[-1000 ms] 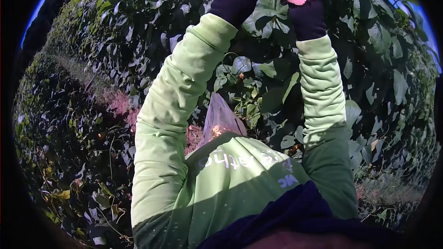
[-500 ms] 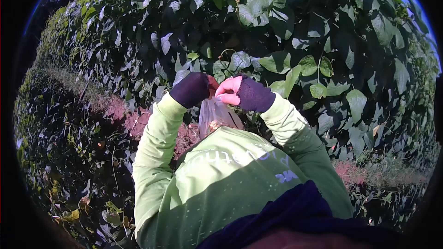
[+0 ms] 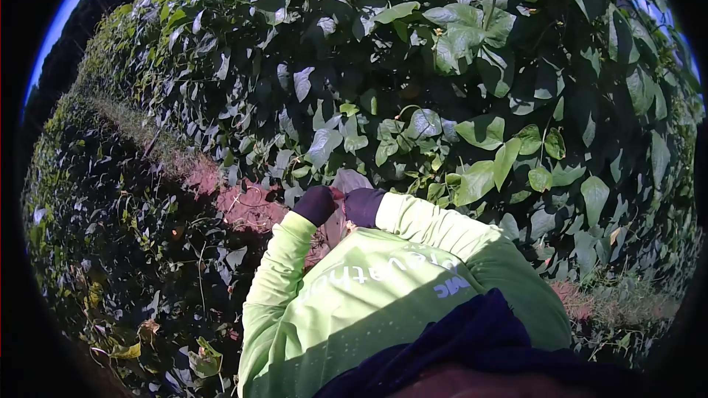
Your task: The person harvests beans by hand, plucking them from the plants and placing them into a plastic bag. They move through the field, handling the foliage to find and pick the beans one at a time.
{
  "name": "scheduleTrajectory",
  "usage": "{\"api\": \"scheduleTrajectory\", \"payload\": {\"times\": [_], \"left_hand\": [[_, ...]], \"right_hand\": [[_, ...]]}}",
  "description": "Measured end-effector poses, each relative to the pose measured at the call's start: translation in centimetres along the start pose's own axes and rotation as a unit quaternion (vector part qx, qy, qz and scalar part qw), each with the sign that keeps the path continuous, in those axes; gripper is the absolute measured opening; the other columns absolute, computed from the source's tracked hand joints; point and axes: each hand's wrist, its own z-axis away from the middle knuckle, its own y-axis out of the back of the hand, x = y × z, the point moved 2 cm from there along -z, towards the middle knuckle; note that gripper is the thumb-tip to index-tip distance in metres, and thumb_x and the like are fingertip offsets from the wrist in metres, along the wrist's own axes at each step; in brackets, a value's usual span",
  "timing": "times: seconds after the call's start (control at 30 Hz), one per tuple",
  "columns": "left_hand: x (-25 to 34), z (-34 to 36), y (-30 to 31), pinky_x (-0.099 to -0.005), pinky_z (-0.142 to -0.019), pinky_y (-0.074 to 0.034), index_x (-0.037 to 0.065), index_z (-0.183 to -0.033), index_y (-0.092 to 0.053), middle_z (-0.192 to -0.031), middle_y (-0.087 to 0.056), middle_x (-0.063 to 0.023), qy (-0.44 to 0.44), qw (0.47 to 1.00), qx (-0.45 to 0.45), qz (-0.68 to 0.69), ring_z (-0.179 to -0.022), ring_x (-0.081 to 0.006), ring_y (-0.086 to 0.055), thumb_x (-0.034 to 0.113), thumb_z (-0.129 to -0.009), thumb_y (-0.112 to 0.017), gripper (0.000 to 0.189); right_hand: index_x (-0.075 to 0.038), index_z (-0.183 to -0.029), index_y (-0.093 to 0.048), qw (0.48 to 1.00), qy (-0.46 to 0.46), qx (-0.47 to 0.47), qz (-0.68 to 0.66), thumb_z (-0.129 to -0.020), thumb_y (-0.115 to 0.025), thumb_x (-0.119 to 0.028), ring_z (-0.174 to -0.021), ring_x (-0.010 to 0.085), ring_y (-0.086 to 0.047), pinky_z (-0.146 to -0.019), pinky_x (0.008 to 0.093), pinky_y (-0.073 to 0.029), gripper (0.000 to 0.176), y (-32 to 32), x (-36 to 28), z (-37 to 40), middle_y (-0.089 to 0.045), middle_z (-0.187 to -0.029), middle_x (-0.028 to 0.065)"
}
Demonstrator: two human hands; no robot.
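Note:
A thin, translucent plastic bag [image 3: 334,230] hangs close against the front of my light green shirt. Its gathered top [image 3: 352,179] sticks up beyond my hands. My left hand [image 3: 318,203], in a dark fingerless glove or cuff, is closed at the neck of the bag, with only its fingertips bare. Beside it, touching or nearly so, my right hand [image 3: 362,207] wears the same dark covering and is closed round the bag's neck too. Most of the right fingers are hidden. Something pale shows low in the bag, too small to make out.
A dense wall of climbing leafy vines [image 3: 435,133] rises right in front of me. Reddish bare soil [image 3: 247,206] runs along the foot of the plants on the left. More low foliage [image 3: 147,273] grows at the lower left.
Both hands have come down nearer my shirt, and the right hand has turned over. The bag's top now stands up above the hands. The view has shifted, with the plants lower in it.

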Motion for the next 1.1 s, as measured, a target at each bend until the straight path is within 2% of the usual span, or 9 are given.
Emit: {"api": "scheduleTrajectory", "payload": {"times": [0.13,0.27,0.33,0.53,0.57,0.67,0.87,0.97,1.1], "left_hand": [[-0.8,0.8,1.6,-0.0370,-0.071,-0.053,0.005,-0.094,-0.072,-0.086,-0.070,-0.0151,0.008,1.000,0.008,-0.016,-0.079,-0.0324,-0.067,0.016,-0.076,-0.071,0.022],[2.1,-0.5,9.6,-0.0292,-0.068,-0.052,0.003,-0.109,-0.066,-0.090,-0.070,-0.0114,0.090,0.985,0.128,0.077,-0.073,-0.0208,-0.067,0.012,-0.086,-0.063,0.025],[4.0,-2.5,14.0,-0.0259,-0.072,-0.051,0.001,-0.112,-0.065,-0.093,-0.071,-0.0075,0.131,0.946,0.196,0.223,-0.076,-0.0097,-0.063,0.012,-0.091,-0.062,0.023],[10.7,-9.4,26.1,-0.0334,-0.082,-0.052,0.005,-0.103,-0.069,-0.100,-0.068,-0.0137,-0.192,0.860,0.468,-0.064,-0.093,-0.0276,-0.066,0.005,-0.087,-0.061,0.018],[11.2,-10.9,27.4,-0.0343,-0.082,-0.052,0.006,-0.101,-0.069,-0.102,-0.068,-0.0139,-0.198,0.853,0.477,-0.077,-0.094,-0.0282,-0.066,0.006,-0.086,-0.061,0.017],[12.6,-14.2,31.7,-0.0354,-0.085,-0.052,0.007,-0.108,-0.067,-0.111,-0.066,-0.0130,-0.194,0.831,0.479,-0.205,-0.101,-0.0271,-0.065,0.011,-0.087,-0.062,0.022],[12.7,-20.4,36.9,-0.0403,-0.072,-0.053,0.006,-0.115,-0.063,-0.075,-0.067,-0.0165,-0.291,0.754,0.510,-0.296,-0.076,-0.0336,-0.067,0.011,-0.082,-0.058,0.034],[11.8,-23.4,37.7,-0.0453,-0.071,-0.052,0.005,-0.081,-0.070,-0.077,-0.066,-0.0175,-0.024,0.811,0.332,-0.481,-0.075,-0.0353,-0.065,0.011,-0.076,-0.059,0.013],[12.4,-23.3,37.9,-0.0450,-0.071,-0.053,0.004,-0.075,-0.069,-0.074,-0.066,-0.0183,-0.080,0.793,0.308,-0.520,-0.076,-0.0355,-0.066,0.012,-0.076,-0.059,0.013]], "right_hand": [[-0.008,-0.099,-0.068,0.985,-0.005,-0.168,-0.031,-0.082,-0.060,-0.017,-0.083,0.0253,-0.066,-0.077,0.0370,-0.053,0.021,9.8,-3.5,0.2,-0.069,-0.090,0.0095],[-0.005,-0.105,-0.067,0.959,0.033,0.178,-0.219,-0.086,-0.065,-0.016,-0.081,0.0205,-0.066,-0.070,0.0317,-0.051,0.023,20.5,-2.2,-2.0,-0.069,-0.087,0.0103],[-0.002,-0.122,-0.057,0.814,-0.056,0.273,-0.510,-0.091,-0.064,-0.017,-0.092,0.0129,-0.064,-0.070,0.0276,-0.055,0.035,28.6,-2.1,-3.0,-0.066,-0.105,0.0072],[0.000,-0.119,-0.039,0.795,-0.070,0.529,-0.289,-0.085,-0.071,-0.010,-0.077,0.0196,-0.068,-0.060,0.0296,-0.059,0.047,41.4,5.9,-9.3,-0.062,-0.101,0.0169],[-0.005,-0.125,-0.047,0.661,0.014,0.501,-0.559,-0.088,-0.063,-0.011,-0.074,0.0204,-0.063,-0.068,0.0332,-0.052,0.041,41.0,10.4,-11.7,-0.064,-0.098,0.0141],[0.000,-0.114,-0.041,0.781,-0.016,0.499,-0.375,-0.084,-0.072,-0.010,-0.073,0.0199,-0.069,-0.059,0.0306,-0.059,0.043,43.1,8.1,-11.3,-0.063,-0.097,0.0151],[-0.001,-0.119,-0.043,0.791,-0.053,0.381,-0.476,-0.083,-0.070,-0.007,-0.075,0.0231,-0.069,-0.060,0.0333,-0.058,0.045,40.1,5.8,-7.8,-0.065,-0.094,0.0144],[0.002,-0.123,-0.045,0.794,-0.064,0.330,-0.506,-0.086,-0.065,-0.008,-0.078,0.0208,-0.069,-0.062,0.0299,-0.057,0.044,37.7,3.7,-4.6,-0.066,-0.096,0.0133],[0.001,-0.123,-0.052,0.792,-0.082,0.248,-0.551,-0.087,-0.066,-0.010,-0.078,0.0144,-0.067,-0.063,0.0254,-0.055,0.040,34.7,0.0,-0.5,-0.067,-0.094,0.0086]]}}
